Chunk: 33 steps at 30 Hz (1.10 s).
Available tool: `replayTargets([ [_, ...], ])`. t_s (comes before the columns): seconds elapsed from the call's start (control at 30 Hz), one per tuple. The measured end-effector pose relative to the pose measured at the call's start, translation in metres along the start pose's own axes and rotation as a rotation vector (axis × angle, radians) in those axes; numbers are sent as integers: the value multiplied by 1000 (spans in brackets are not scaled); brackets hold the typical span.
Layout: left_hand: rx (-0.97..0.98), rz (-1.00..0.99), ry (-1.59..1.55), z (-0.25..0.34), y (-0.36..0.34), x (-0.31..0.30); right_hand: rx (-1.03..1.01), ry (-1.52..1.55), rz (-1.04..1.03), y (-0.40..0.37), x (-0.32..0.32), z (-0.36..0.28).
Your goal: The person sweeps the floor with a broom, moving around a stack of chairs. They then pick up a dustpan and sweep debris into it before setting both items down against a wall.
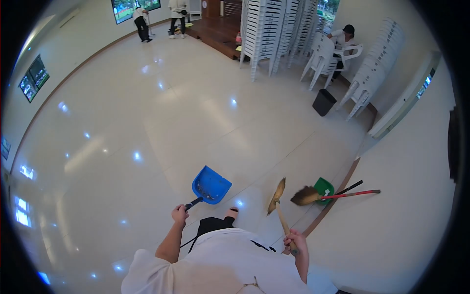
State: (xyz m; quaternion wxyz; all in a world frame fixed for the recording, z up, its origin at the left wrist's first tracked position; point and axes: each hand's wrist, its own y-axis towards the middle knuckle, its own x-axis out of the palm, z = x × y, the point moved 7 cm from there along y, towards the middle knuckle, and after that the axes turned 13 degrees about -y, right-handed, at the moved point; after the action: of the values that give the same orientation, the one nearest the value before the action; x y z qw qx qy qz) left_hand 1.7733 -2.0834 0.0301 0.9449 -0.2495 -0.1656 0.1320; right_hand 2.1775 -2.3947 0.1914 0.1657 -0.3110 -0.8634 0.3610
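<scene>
In the head view, my left hand [180, 214] is closed around the black handle of a blue dustpan [213, 185]. Some dark debris lies inside the pan. My right hand [296, 241] grips the wooden handle of a broom [282, 215], whose tan bristles [277, 195] point forward, to the right of my foot. Farther right, a second broom [307, 195] with dark bristles and a red handle rests by the wall, partly over a green dustpan [324, 187] with a black handle.
Glossy pale floor tiles [196, 117] stretch ahead. Tall stacks of white plastic chairs [262, 36] stand at the back, another stack [377, 61] by the right wall. A black bin [324, 102] stands before them. One person [346, 39] is among the chairs; two people [141, 22] are far left.
</scene>
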Motion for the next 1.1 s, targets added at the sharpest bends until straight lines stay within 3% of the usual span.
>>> replayTargets([
  [0.1, 21, -78, 95, 11, 3, 14, -39, 107, -53, -21, 6, 26],
  [0.3, 18, -164, 111, 34, 6, 5, -69, 128, 154, -89, 31, 115],
  [0.37, -13, -270, 126, 41, 24, 10, -213, -73, 231, -109, 53, 142],
  [0.43, 28, -295, 244, 70, 40, 18, -243, -35, 295, -143, 96, 152],
  [0.63, -21, -517, 271, 90, -11, 17, -190, 459, 169, -255, 142, 195],
  [0.7, -118, -574, 251, 78, 48, 57, -180, 516, 138, -224, 177, 128],
  [0.77, -107, -564, 286, 76, 62, 86, -177, 489, 176, -196, 191, 112],
  [0.83, -115, -664, 218, 56, 116, 91, -266, 429, 235, -151, 245, 141],
  [1.0, -127, -895, 262, 16, 176, 102, -503, 685, 285, -99, 329, 230],
  [1.1, -61, -1066, 380, 11, 200, 84, -518, 779, 369, -77, 410, 311],
])
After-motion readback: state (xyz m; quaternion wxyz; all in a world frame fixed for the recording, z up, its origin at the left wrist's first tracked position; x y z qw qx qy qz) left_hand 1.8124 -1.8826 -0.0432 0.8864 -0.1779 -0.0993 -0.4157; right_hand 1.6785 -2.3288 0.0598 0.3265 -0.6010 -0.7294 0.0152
